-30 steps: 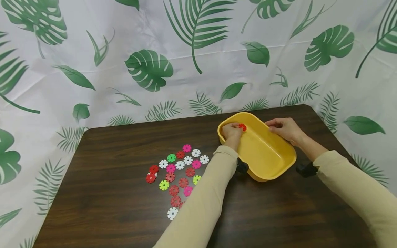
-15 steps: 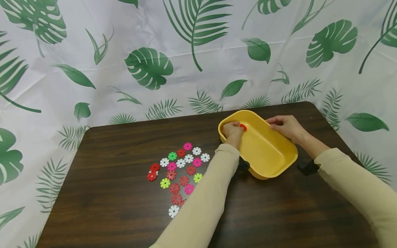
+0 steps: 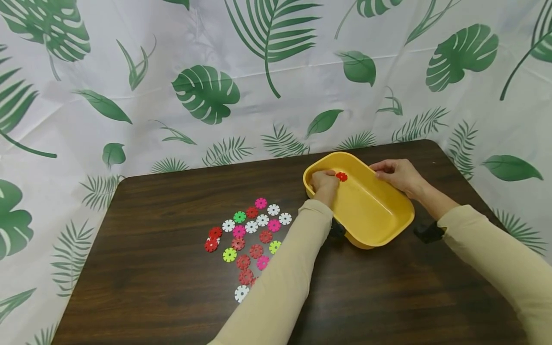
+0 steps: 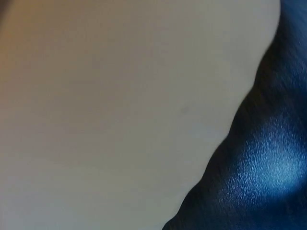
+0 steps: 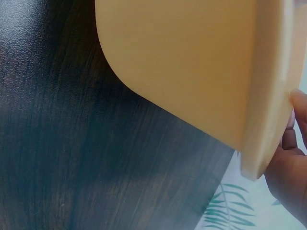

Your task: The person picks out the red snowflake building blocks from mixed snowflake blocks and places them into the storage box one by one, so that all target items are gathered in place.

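A yellow rectangular plastic bin (image 3: 366, 206) stands tilted across the table's right side. My left hand (image 3: 324, 183) reaches into its far left end with fingers curled. At its fingertips shows a red notched plastic disc (image 3: 341, 177); the finger undersides are hidden. My right hand (image 3: 398, 175) pinches the bin's far right rim between thumb and fingers, also seen in the right wrist view as a hand (image 5: 288, 167) at the rim (image 5: 266, 96). Left of the bin lie several loose notched discs (image 3: 251, 226), white, pink, red, green and yellow. In the left wrist view a pale sleeve (image 4: 120, 115) fills most of the picture.
The dark wood table (image 3: 151, 254) carries the bin and discs. Behind it hangs a white curtain (image 3: 267, 115) with green leaves. My left forearm (image 3: 280, 278) covers part of the disc group. A black wrist device (image 3: 429, 233) sits under the right wrist.
The red disc at my left fingertips has shifted slightly right and shows more fully. My right hand stays on the rim. The whole view has tilted a little.
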`<action>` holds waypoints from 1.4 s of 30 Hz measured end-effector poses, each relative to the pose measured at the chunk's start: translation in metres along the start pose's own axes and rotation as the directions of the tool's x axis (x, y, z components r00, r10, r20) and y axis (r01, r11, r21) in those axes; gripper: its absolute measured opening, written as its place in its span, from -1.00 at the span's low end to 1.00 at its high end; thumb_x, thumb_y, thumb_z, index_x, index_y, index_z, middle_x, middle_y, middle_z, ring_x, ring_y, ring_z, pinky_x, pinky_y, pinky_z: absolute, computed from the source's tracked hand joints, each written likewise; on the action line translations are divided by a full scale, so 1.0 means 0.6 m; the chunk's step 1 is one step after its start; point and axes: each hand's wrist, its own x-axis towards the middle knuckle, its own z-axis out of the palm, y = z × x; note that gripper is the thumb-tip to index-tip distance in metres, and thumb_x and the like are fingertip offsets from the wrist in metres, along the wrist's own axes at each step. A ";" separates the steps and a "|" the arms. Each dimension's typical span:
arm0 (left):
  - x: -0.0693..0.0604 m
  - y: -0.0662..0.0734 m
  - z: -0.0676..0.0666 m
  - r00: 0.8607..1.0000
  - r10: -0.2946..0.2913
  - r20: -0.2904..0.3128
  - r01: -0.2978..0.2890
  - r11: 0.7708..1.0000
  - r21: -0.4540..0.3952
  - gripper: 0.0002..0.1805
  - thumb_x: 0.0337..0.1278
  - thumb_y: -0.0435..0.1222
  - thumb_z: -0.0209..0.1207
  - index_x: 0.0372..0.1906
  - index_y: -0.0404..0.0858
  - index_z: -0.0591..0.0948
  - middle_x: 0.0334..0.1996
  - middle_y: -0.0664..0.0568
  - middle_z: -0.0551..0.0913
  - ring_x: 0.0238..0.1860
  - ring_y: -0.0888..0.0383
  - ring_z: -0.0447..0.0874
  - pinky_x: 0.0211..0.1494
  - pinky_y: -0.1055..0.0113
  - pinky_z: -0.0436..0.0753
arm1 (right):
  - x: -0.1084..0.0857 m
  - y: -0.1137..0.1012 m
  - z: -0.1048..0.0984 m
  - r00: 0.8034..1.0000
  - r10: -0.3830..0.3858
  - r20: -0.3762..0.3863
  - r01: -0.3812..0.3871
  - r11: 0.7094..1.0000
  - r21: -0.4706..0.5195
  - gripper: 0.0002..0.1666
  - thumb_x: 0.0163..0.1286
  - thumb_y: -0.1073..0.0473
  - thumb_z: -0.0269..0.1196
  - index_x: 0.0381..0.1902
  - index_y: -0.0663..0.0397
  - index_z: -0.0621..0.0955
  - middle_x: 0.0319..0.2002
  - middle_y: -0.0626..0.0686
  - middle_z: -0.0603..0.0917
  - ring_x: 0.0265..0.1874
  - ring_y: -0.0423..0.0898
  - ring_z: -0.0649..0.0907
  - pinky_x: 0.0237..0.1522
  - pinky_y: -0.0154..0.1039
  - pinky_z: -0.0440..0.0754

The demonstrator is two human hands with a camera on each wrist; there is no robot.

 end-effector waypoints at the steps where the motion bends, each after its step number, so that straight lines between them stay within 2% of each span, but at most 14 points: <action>1: -0.013 0.007 -0.010 1.000 0.016 -0.001 -0.016 1.000 0.012 -0.81 -0.31 -0.69 0.17 -0.61 -0.37 0.62 -0.46 -0.09 0.53 -0.54 0.06 0.44 -0.35 0.31 0.55 | 0.000 -0.001 0.001 1.000 0.000 0.000 0.000 1.000 0.000 -0.56 0.41 0.25 0.10 0.19 0.34 0.44 0.02 0.36 0.50 -0.22 0.00 0.65 -0.24 -0.27 0.68; 3: -0.030 0.013 -0.022 0.998 0.064 0.003 -0.064 0.991 0.115 -0.80 -0.27 -0.66 0.18 -0.53 -0.34 0.66 -0.42 -0.05 0.49 -0.53 0.11 0.42 -0.33 0.33 0.55 | -0.001 -0.002 0.002 1.000 0.000 0.000 0.000 1.000 0.000 -0.56 0.41 0.25 0.10 0.19 0.34 0.44 0.02 0.36 0.50 -0.22 0.01 0.65 -0.24 -0.27 0.69; 6: -0.042 0.016 -0.032 0.997 0.073 0.025 -0.075 0.986 0.148 -0.78 -0.19 -0.64 0.18 -0.41 -0.34 0.70 -0.43 -0.03 0.48 -0.53 0.13 0.41 -0.32 0.34 0.56 | -0.001 -0.003 0.005 1.000 -0.002 -0.001 0.002 1.000 -0.003 -0.56 0.41 0.24 0.10 0.19 0.34 0.44 0.01 0.36 0.51 -0.22 0.01 0.65 -0.24 -0.27 0.69; 10: -0.040 0.014 -0.036 0.997 0.064 0.046 -0.072 0.980 0.184 -0.79 -0.14 -0.59 0.22 -0.36 -0.31 0.71 -0.49 0.03 0.44 -0.53 0.16 0.39 -0.29 0.34 0.59 | -0.002 -0.002 0.009 1.000 0.000 0.000 0.000 1.000 0.009 -0.56 0.40 0.24 0.11 0.19 0.34 0.44 0.01 0.36 0.51 -0.22 0.02 0.65 -0.24 -0.27 0.69; 13: -0.036 0.010 -0.035 0.997 0.057 0.047 -0.065 0.979 0.191 -0.81 -0.13 -0.56 0.24 -0.36 -0.30 0.71 -0.50 0.06 0.45 -0.51 0.17 0.39 -0.23 0.35 0.60 | -0.003 0.000 0.014 1.000 0.001 0.005 -0.001 1.000 0.022 -0.56 0.40 0.25 0.11 0.19 0.34 0.44 0.01 0.36 0.50 -0.22 0.02 0.64 -0.24 -0.26 0.69; 18: -0.032 0.004 -0.040 0.994 0.048 0.101 -0.066 0.981 0.181 -0.79 -0.07 -0.52 0.24 -0.27 -0.26 0.71 -0.44 0.05 0.58 -0.44 0.18 0.52 -0.16 0.32 0.64 | -0.003 0.003 0.021 1.000 -0.003 0.007 0.003 1.000 0.026 -0.56 0.40 0.26 0.11 0.18 0.34 0.45 0.01 0.36 0.51 -0.21 0.06 0.64 -0.22 -0.24 0.69; 23: -0.038 0.013 -0.042 0.982 0.073 0.171 -0.099 0.983 0.152 -0.78 0.01 -0.41 0.29 -0.17 -0.23 0.71 -0.29 0.05 0.68 -0.31 0.18 0.62 -0.07 0.31 0.64 | -0.004 -0.003 0.023 1.000 0.013 -0.011 -0.013 1.000 0.006 -0.57 0.40 0.27 0.11 0.18 0.34 0.45 0.02 0.36 0.51 -0.17 0.10 0.62 -0.20 -0.21 0.68; 25: -0.044 0.022 -0.047 0.971 0.103 0.215 -0.134 0.982 0.137 -0.77 0.03 -0.39 0.29 -0.14 -0.24 0.71 -0.29 0.03 0.69 -0.33 0.20 0.61 -0.06 0.31 0.64 | -0.004 -0.006 0.022 1.000 0.012 -0.017 -0.012 1.000 -0.007 -0.57 0.40 0.27 0.10 0.18 0.35 0.45 0.02 0.36 0.50 -0.16 0.12 0.61 -0.20 -0.23 0.68; 26: -0.048 0.029 -0.051 0.963 0.115 0.242 -0.147 0.982 0.115 -0.77 0.04 -0.40 0.28 -0.14 -0.26 0.70 -0.29 0.02 0.69 -0.34 0.20 0.61 -0.06 0.31 0.64 | -0.004 -0.008 0.021 1.000 0.007 -0.017 -0.008 1.000 -0.011 -0.57 0.40 0.26 0.10 0.17 0.35 0.45 0.02 0.37 0.50 -0.15 0.13 0.61 -0.20 -0.24 0.68; 28: -0.058 0.043 -0.064 0.937 0.151 0.315 -0.177 0.983 0.056 -0.75 0.07 -0.42 0.25 -0.10 -0.31 0.68 -0.27 -0.05 0.70 -0.33 0.17 0.62 -0.02 0.26 0.64 | -0.004 -0.010 0.019 1.000 0.000 -0.020 -0.001 1.000 -0.018 -0.58 0.41 0.26 0.10 0.17 0.36 0.45 0.02 0.37 0.50 -0.14 0.15 0.60 -0.22 -0.28 0.68; 31: -0.070 0.066 -0.094 0.882 0.187 0.433 -0.188 0.981 -0.042 -0.73 0.10 -0.44 0.23 -0.05 -0.36 0.65 -0.23 -0.12 0.70 -0.25 0.09 0.67 0.03 0.21 0.62 | -0.005 -0.012 0.016 1.000 -0.008 -0.026 0.008 1.000 -0.026 -0.58 0.41 0.26 0.09 0.17 0.36 0.46 0.02 0.37 0.50 -0.14 0.14 0.59 -0.23 -0.32 0.67; 35: -0.076 0.089 -0.151 0.813 0.210 0.544 -0.190 0.977 -0.094 -0.71 0.13 -0.42 0.22 -0.01 -0.35 0.63 -0.13 -0.17 0.68 -0.11 0.04 0.69 0.03 0.26 0.62 | -0.005 -0.013 0.013 0.999 -0.011 -0.034 0.010 0.999 -0.034 -0.59 0.41 0.26 0.09 0.16 0.35 0.46 0.02 0.37 0.51 -0.17 0.11 0.60 -0.25 -0.31 0.67; 40: -0.071 0.095 -0.234 0.749 0.212 0.628 -0.184 0.977 -0.111 -0.62 0.21 -0.41 0.14 0.13 -0.41 0.52 0.08 -0.31 0.55 0.06 -0.07 0.60 0.07 0.30 0.59 | -0.007 -0.010 0.010 0.999 -0.009 -0.042 0.007 0.999 -0.049 -0.60 0.42 0.25 0.09 0.15 0.33 0.47 0.02 0.37 0.51 -0.16 0.13 0.59 -0.23 -0.26 0.68; 42: -0.068 0.089 -0.266 0.738 0.199 0.645 -0.173 0.979 -0.105 -0.58 0.23 -0.41 0.12 0.18 -0.43 0.46 0.13 -0.33 0.50 0.12 -0.09 0.55 0.09 0.32 0.58 | -0.008 -0.010 0.008 0.999 -0.006 -0.039 0.004 0.999 -0.049 -0.60 0.42 0.25 0.08 0.16 0.33 0.46 0.03 0.38 0.50 -0.15 0.15 0.59 -0.22 -0.24 0.68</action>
